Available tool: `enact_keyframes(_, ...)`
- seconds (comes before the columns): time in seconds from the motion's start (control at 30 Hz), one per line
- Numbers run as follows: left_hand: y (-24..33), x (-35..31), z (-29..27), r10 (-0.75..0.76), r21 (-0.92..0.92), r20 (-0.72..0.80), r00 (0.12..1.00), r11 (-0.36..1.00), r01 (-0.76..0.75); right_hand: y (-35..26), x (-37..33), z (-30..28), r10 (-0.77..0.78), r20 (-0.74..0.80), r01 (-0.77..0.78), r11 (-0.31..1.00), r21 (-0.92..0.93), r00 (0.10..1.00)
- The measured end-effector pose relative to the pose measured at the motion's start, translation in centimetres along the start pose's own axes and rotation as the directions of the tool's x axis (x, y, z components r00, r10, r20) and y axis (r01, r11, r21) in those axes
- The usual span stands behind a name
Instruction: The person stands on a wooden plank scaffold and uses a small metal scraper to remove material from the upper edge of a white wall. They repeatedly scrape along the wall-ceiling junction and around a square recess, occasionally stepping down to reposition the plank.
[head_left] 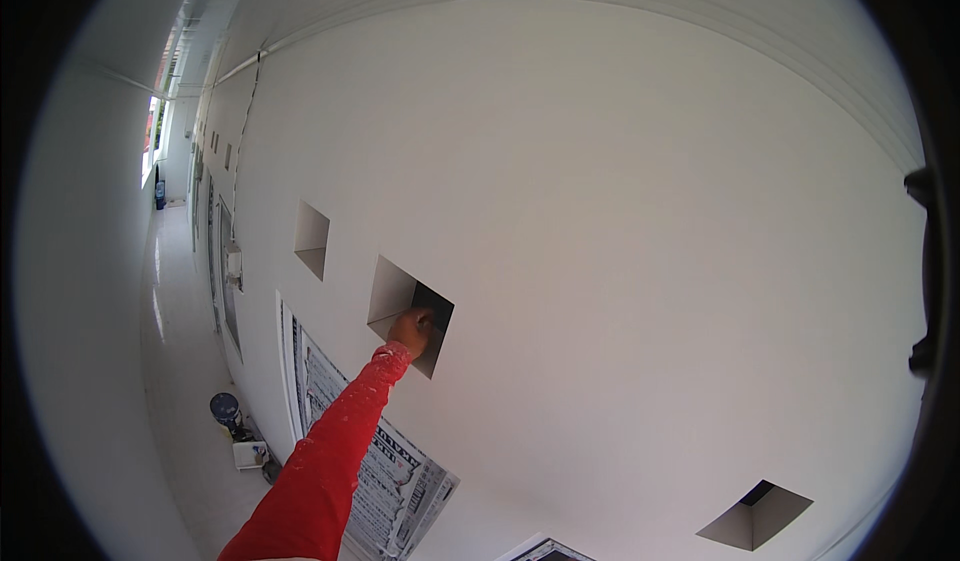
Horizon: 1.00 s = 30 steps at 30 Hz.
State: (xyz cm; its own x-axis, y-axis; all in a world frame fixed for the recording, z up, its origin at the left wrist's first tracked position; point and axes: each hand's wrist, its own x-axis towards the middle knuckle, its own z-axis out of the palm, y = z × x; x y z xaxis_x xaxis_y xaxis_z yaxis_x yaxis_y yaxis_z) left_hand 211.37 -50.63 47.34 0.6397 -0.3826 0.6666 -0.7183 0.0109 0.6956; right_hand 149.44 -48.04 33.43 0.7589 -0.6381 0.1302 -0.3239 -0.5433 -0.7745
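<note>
The left grip (411,332) overlaps a square wall recess (388,293), whose pale inner side shows just up-left of it; how deep it reaches I cannot tell. It looks curled, but whether it holds anything is unclear. A white-flecked red sleeve (322,461) runs down-left from it. A second recess (312,241) lies up-left of the grip, printed sheets (400,483) below, a dark bucket (226,408) well down-left.
</note>
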Motion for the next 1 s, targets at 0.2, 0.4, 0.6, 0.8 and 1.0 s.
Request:
enact_keyframes(0.2,-1.7,-1.4,2.9,0.053,-0.02,-0.062,0.997,0.998,-0.055,-32.4,11.3,-13.9,-0.675,-0.386,0.355,0.691,-0.629,0.629)
enact_keyframes(0.4,-1.4,-1.4,2.1,0.131,0.294,0.222,0.966,0.936,-0.195,-49.1,25.7,-21.4,-0.934,-0.345,0.351,0.355,-0.867,0.092)
enact_keyframes(0.6,-1.3,-1.4,2.6,0.176,0.249,0.055,0.983,0.951,-0.184,-60.5,38.1,-26.5,-0.977,-0.032,-0.016,0.036,-0.999,-0.21)
enact_keyframes(0.8,-1.0,-0.9,2.2,0.029,0.266,0.12,0.992,0.962,-0.06,-64.0,43.5,-27.8,-0.954,-0.067,-0.213,0.133,-0.968,-0.294)
enact_keyframes(1.0,-0.6,-1.2,1.9,0.071,0.187,0.003,0.997,0.98,-0.07,-64.7,44.4,-27.9,-0.966,-0.056,-0.22,0.113,-0.969,-0.254)
